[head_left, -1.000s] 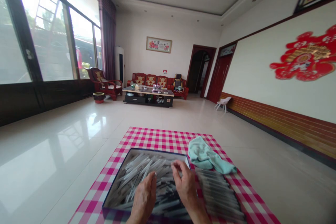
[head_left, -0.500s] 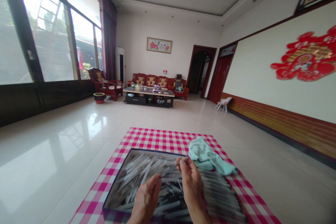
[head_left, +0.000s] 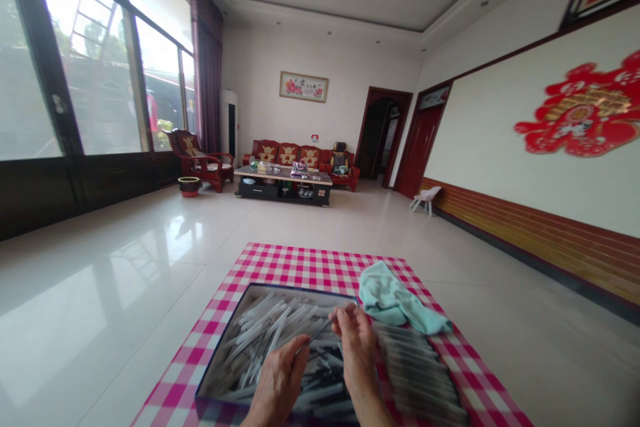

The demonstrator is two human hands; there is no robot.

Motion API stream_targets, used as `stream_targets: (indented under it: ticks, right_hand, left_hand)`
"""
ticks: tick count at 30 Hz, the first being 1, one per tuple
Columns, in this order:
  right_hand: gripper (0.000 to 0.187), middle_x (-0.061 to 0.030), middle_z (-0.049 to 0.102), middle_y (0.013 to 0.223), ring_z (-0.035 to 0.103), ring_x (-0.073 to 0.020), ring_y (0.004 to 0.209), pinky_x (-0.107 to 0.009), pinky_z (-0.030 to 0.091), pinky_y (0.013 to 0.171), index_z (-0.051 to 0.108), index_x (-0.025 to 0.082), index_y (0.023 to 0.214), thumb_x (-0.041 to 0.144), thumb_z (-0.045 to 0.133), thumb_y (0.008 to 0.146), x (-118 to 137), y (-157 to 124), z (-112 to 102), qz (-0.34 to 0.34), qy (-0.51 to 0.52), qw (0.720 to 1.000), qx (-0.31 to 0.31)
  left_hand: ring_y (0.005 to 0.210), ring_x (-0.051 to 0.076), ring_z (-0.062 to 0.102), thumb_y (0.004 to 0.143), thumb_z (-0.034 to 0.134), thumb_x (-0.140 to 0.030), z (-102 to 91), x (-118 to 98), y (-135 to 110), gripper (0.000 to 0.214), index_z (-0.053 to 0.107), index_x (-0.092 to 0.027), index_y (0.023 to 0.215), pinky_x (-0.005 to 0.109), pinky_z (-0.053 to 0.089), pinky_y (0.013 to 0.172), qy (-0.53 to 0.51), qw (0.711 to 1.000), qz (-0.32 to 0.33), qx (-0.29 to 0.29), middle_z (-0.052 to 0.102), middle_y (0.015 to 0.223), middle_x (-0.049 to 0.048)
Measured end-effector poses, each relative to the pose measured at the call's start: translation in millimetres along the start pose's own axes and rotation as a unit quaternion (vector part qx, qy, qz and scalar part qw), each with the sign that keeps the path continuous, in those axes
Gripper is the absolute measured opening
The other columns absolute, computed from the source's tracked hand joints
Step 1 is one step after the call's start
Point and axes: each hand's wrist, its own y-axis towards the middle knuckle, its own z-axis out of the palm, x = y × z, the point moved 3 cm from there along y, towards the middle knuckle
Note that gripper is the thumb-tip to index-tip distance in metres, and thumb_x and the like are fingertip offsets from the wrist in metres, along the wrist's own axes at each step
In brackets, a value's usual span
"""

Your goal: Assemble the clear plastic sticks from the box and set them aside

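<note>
My left hand [head_left: 277, 383] and my right hand [head_left: 356, 353] hang over a dark-rimmed box [head_left: 300, 291] packed with loose white plastic sticks [head_left: 270, 340]. Between the fingertips of both hands runs one thin grey rod [head_left: 315, 337], slanting up to the right. To the right of the box lies a neat row of grey-white sticks [head_left: 415, 373], its near end blurred. A crumpled pale teal cloth [head_left: 395, 300] touches the box's far right corner. All of this rests on a pink-and-white checked cloth [head_left: 300, 267].
The checked cloth lies on a glossy tiled floor [head_left: 125, 260]. Far ahead stand a low coffee table [head_left: 283, 177] and a red wooden sofa [head_left: 300, 155]. Tall windows run along the left, and a wood-panelled wall runs along the right.
My hands have come from spread fingers over the box to pinching the thin rod between them. The rod has tilted slightly, and the hands are a little closer together.
</note>
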Motion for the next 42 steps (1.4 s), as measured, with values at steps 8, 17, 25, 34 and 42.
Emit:
stream_targets:
  ticks: [8,17,25,34,42]
  right_hand:
    - [0.049,-0.0004,0.071,0.077,0.067,-0.0195,0.074,-0.029,0.053,0.067,0.051,0.021,0.109,0.047,0.070,0.072,-13,0,-3,0.010,-0.007,1.000,-0.012]
    - [0.030,-0.0041,0.070,0.072,0.066,-0.0206,0.070,-0.028,0.052,0.065,0.064,0.019,0.079,0.048,0.059,0.081,-9,-18,6,-0.047,-0.173,0.980,0.084]
    - [0.020,-0.0056,0.068,0.081,0.063,-0.0204,0.076,-0.028,0.049,0.069,0.067,0.020,0.075,0.035,0.057,0.082,-7,-24,18,-0.160,-0.270,0.938,0.151]
    - [0.021,-0.0074,0.065,0.098,0.062,-0.0194,0.094,-0.029,0.048,0.086,0.068,0.021,0.092,0.017,0.049,0.086,12,-34,19,-0.272,-0.332,0.863,0.266]
    - [0.022,-0.0025,0.067,0.088,0.064,-0.0197,0.083,-0.028,0.049,0.075,0.072,0.024,0.086,0.013,0.062,0.071,13,-31,-4,-0.137,-0.460,0.771,0.419]
  left_hand:
    - [0.060,0.014,0.063,0.094,0.038,-0.032,0.2,-9,1,0.031,0.067,-0.022,0.094,0.022,0.044,0.057,0.018,0.998,0.008,0.060,0.069,0.069,-0.0005]
    - [0.061,0.016,0.066,0.092,0.040,-0.034,-3.5,-2,3,0.034,0.068,-0.019,0.104,0.022,0.046,0.057,-0.013,0.998,-0.042,0.040,0.072,0.068,0.0020]
    - [0.062,0.016,0.066,0.092,0.040,-0.033,-4.6,-2,4,0.035,0.067,-0.019,0.108,0.022,0.046,0.056,-0.040,0.998,-0.046,0.026,0.073,0.071,0.0020]
    - [0.057,0.014,0.062,0.091,0.039,-0.033,-6.3,-2,3,0.035,0.068,-0.018,0.107,0.022,0.043,0.053,-0.052,0.996,-0.072,0.024,0.069,0.065,0.0005]
    - [0.051,0.015,0.056,0.089,0.041,-0.042,-3.3,12,3,0.042,0.066,-0.016,0.111,0.024,0.042,0.050,-0.083,0.989,-0.119,-0.016,0.060,0.055,-0.0012]
